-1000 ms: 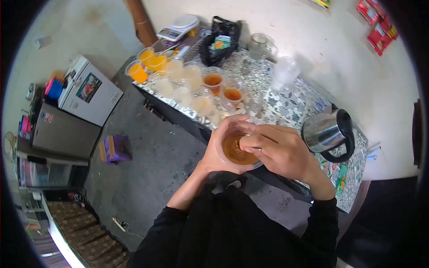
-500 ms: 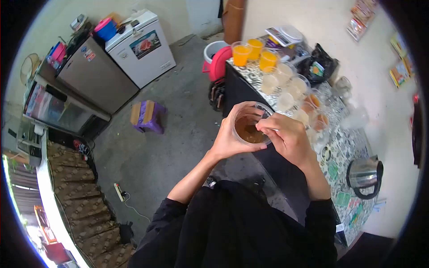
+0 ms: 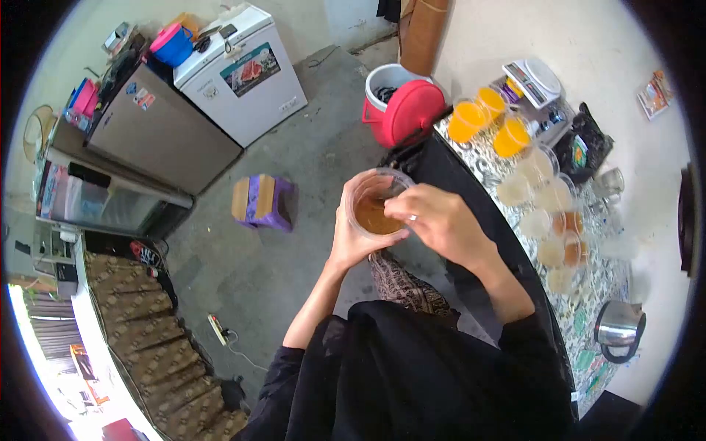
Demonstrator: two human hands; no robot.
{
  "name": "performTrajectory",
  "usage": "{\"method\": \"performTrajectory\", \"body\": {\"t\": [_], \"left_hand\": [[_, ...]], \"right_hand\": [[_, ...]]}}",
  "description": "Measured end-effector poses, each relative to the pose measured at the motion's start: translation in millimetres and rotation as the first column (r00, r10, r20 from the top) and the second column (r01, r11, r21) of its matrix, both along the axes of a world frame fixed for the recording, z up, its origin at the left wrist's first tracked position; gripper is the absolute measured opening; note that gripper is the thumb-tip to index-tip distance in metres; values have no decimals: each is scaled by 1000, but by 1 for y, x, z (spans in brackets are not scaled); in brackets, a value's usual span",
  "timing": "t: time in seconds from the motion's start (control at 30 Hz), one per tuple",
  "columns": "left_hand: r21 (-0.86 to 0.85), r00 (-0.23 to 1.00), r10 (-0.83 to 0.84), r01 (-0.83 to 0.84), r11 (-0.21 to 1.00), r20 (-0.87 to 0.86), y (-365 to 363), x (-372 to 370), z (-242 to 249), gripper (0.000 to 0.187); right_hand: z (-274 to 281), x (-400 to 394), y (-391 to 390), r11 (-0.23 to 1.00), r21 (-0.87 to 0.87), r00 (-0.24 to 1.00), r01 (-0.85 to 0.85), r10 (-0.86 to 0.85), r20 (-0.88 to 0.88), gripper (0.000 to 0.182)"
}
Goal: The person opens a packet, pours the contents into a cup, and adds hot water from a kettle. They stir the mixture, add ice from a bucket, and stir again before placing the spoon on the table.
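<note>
Clear plastic cup of brown liquid sits in mid-air over the floor, just off the tabletop edge. Left hand wraps its side and base; right hand is closed over the rim, fingers pinched together on something too small to tell. Orange drinks and pale cups crowd the tabletop; a kettle stands further along.

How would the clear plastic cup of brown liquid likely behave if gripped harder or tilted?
The clear cup looks thin-walled, so it would probably flex under the left hand. It has no lid, so its brown liquid would likely spill. The right hand rests at its rim.
</note>
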State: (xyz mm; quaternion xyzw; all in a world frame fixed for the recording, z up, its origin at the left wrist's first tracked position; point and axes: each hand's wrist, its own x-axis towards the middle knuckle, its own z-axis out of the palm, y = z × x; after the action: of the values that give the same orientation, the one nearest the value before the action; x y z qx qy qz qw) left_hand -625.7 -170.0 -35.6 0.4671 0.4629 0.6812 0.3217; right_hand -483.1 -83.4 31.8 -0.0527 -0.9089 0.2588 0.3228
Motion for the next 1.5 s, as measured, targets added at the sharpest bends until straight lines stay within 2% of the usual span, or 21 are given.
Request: {"method": "performTrajectory", "body": {"t": [0.03, 0.13, 0.17, 0.27, 0.3, 0.43, 0.57, 0.67, 0.7, 0.77, 0.9, 1.0, 1.07, 1.1, 1.17, 1.27, 1.33, 1.4, 1.43, 1.47, 1.5], "left_hand": [[-18, 999, 19, -19, 1000, -38, 14, -14, -7, 92], [-75, 997, 68, -70, 995, -28, 59, -52, -25, 93], [-82, 993, 76, -83, 993, -85, 73, -65, -29, 91], [-140, 999, -20, 16, 990, -27, 117, -95, -38, 89], [-172, 991, -14, -10, 985, -137, 128, -106, -40, 87], [-120, 958, -27, -7, 993, -284, 182, -141, -50, 81], [-199, 985, -47, 13, 980, -168, 231, -177, -60, 80], [-232, 982, -53, 9, 973, -184, 269, -211, -79, 79], [-238, 981, -72, 27, 971, -181, 283, -224, -83, 79], [-249, 979, -116, 72, 966, -166, 312, -254, -93, 79], [-286, 970, -236, 209, 935, -62, 372, -320, -110, 80], [-279, 946, -318, 287, 916, -70, 418, -372, -126, 81], [-300, 931, -365, 344, 890, -15, 446, -398, -132, 82], [-322, 915, -393, 345, 882, -94, 458, -410, -133, 82], [-349, 882, -435, 355, 867, -181, 485, -430, -138, 81], [-320, 900, -409, 347, 882, -149, 527, -443, -159, 81], [-295, 898, -436, 401, 867, -61, 563, -444, -172, 81], [-334, 876, -439, 360, 871, -200, 593, -447, -194, 81], [-340, 870, -454, 374, 863, -194, 607, -447, -209, 81], [-328, 854, -477, 398, 857, -210, 625, -445, -225, 85], [-322, 836, -500, 420, 849, -228, 641, -444, -238, 88]], "right_hand": [[-2, -14, 10, 1000, -25, 1000, 6, -6, 14, 30], [-11, -54, 50, 996, -76, 998, 50, -46, 43, 23], [-14, -68, 62, 990, -131, 998, 56, -52, 28, 20], [-22, -104, 102, 973, -220, 997, 69, -62, 35, 16], [-31, -117, 117, 959, -278, 999, 53, -49, 19, 17], [-57, -159, 169, 918, -365, 985, 156, -172, -10, 19], [-71, -192, 219, 827, -523, 966, 206, -258, -29, 18], [-84, -218, 248, 815, -490, 946, 309, -314, 75, 17], [-91, -229, 260, 806, -494, 940, 325, -331, 80, 17], [-106, -253, 287, 864, -383, 938, 328, -345, 24, 21], [-115, -306, 339, 810, -409, 905, 420, -409, 119, 20], [-117, -354, 368, 763, -428, 875, 484, -416, 248, 20], [-123, -387, 389, 737, -365, 820, 569, -476, 318, 22], [-128, -403, 400, 692, -441, 817, 571, -533, 222, 25], [-131, -418, 423, 652, -481, 801, 586, -555, 224, 26], [-132, -422, 450, 615, -507, 775, 604, -601, 195, 28], [-144, -411, 468, 605, -485, 749, 631, -638, 180, 30], [-170, -402, 472, 305, -549, 497, 778, -834, 241, 20], [-191, -407, 478, 145, -886, 359, 440, -933, 25, 24], [-213, -401, 489, 141, -884, 349, 445, -937, 26, 24], [-234, -390, 498, -31, -958, 186, 284, -979, 87, 26]]}}
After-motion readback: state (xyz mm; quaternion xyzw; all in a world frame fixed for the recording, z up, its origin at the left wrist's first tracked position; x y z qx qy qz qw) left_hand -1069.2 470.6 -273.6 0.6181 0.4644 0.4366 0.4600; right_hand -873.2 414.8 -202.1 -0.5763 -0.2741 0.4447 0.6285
